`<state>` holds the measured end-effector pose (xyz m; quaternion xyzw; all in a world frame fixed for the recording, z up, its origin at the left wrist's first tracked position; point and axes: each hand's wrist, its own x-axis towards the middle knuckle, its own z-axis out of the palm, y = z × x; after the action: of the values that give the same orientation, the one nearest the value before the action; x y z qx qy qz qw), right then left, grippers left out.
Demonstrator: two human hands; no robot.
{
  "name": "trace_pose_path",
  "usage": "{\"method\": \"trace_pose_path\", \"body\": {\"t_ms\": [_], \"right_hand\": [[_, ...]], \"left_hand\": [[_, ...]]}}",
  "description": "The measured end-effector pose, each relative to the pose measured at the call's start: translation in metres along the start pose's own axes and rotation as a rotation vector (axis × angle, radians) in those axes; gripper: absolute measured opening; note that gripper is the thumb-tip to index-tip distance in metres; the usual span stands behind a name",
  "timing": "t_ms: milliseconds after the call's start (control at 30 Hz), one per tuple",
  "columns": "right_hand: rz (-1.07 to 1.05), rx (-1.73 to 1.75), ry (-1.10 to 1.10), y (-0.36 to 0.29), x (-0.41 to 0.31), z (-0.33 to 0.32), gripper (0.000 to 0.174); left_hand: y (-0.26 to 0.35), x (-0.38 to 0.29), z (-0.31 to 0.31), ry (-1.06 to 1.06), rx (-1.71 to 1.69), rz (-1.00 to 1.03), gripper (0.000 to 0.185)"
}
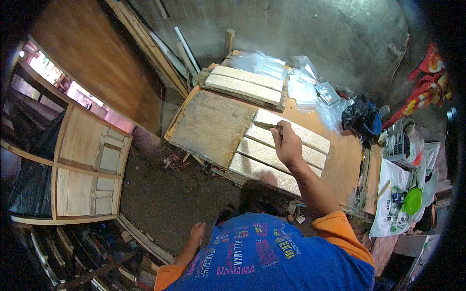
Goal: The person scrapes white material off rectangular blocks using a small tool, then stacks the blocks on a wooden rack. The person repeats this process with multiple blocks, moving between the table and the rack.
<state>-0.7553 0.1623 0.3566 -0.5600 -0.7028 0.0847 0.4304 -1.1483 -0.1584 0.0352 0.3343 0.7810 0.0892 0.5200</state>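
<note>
My right hand (287,142) is closed around a short, dark, flat tool (267,126), its kind unclear, above several pale, textured slabs (305,134). The slabs lie side by side on the right of a worn wooden board (211,123), with narrow gaps between them. Two similar slabs (244,87) rest on a smaller board behind. Both boards are on an orange-brown tabletop (342,160). Low at my left side, away from the table, is my left hand (197,231); its fingers look curled, but their inner side is hidden. A blue shirt with orange sleeves fills the lower view.
Clear plastic bags or sheets (302,91) lie at the table's back, beside a black plastic bag (355,112). A green strainer or bowl (413,200) sits on white sacking at right. A wooden frame with panels (87,163) stands left, and long boards (145,43) lean against the wall.
</note>
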Motion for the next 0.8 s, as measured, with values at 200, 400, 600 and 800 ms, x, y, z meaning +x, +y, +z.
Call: {"method": "trace_pose_path", "body": {"t_ms": [200,400,600,800], "right_hand": [[0.196,-0.046,0.059,0.026,0.021,-0.011,0.027],[0.262,-0.009,0.125,0.058,0.024,-0.025,0.028],[0.356,-0.093,0.169,0.085,-0.007,-0.068,0.029],[0.433,-0.123,0.333,0.112,-0.03,-0.097,0.029]], "left_hand": [[0.013,-0.005,0.003,0.068,0.0,-0.041,0.062],[-0.044,0.031,0.006,0.058,0.233,0.095,0.064],[0.045,-0.004,-0.001,0.035,-0.048,-0.123,0.064],[0.072,0.001,-0.002,0.021,0.016,-0.058,0.062]]}}
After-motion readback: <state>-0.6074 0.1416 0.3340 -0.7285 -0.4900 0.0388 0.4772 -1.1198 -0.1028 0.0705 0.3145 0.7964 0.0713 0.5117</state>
